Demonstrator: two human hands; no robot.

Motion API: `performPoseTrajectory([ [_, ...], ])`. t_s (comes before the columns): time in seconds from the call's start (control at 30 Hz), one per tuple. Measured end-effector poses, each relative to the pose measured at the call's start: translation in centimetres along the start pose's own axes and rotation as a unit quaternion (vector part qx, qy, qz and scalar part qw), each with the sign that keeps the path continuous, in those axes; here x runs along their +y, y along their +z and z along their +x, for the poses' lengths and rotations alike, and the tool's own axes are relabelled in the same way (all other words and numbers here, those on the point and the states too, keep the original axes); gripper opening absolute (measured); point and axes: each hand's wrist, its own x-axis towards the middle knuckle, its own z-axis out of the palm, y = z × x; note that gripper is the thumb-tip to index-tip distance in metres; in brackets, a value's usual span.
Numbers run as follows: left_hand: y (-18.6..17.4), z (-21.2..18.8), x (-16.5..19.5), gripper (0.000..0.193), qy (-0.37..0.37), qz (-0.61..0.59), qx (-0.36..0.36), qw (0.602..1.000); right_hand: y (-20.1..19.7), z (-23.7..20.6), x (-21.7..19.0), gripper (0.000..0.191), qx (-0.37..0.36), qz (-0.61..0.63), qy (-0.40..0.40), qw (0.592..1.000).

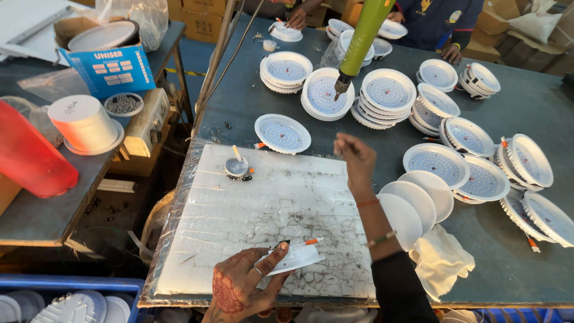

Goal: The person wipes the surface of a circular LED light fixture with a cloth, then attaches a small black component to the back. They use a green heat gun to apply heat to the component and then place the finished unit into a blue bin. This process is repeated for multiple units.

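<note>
The left hand, patterned with henna, grips a round white LED downlight at the near edge of a cracked white work board wrapped in clear plastic, which lies on the dark bench; the thumb presses on the lamp's top, and short orange and white wires stick out from its far side. The right hand is raised above the board's far right corner with its fingers loosely curled, holding nothing, just below the tip of a green electric screwdriver that hangs down over the bench. On the board's far side stands a small round pot with a stick in it. Just beyond the board lies a single LED panel disc face up, and further back and to the right many more such discs sit in stacks. Right of the forearm, plain white round covers overlap one another, with a white cloth beside them. On a side table to the left are a white spool, a blue carton and a red container. Another person's hands work at the far edge.
</note>
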Motion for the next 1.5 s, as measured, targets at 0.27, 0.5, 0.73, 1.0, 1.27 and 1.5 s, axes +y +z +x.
performPoseTrajectory([
  [0.27, 0.1, 0.4, 0.6, 0.058, -0.046, -0.016, -0.02, 0.999, 3.2, 7.2, -1.9, 0.035, 0.023, 0.082, -0.01, 0.996],
  [0.5, 0.4, 0.6, 0.5, 0.061, -0.093, -0.012, -0.08, 0.992, 6.3, 9.4, -2.6, 0.037, -0.055, 0.072, 0.019, 0.996],
  [0.73, 0.3, 0.5, 0.7, 0.06, -0.07, -0.019, -0.053, 0.996, 9.0, 6.3, -2.6, 0.032, -0.162, 0.092, 0.035, 0.982],
  [1.0, -0.2, 0.7, 1.0, 0.06, -0.012, -0.012, -0.012, 1.0, 10.8, -0.6, -4.9, 0.029, -0.255, 0.085, 0.03, 0.963],
  [1.27, 0.0, 0.7, 1.0, 0.057, -0.013, -0.02, -0.018, 1.0, 11.4, -4.4, -6.8, 0.03, -0.287, 0.128, 0.029, 0.949],
  [1.5, 0.2, 0.5, 0.9, 0.058, -0.008, -0.025, -0.019, 0.999, 10.8, -5.4, -7.1, 0.032, -0.292, 0.135, 0.047, 0.946],
])
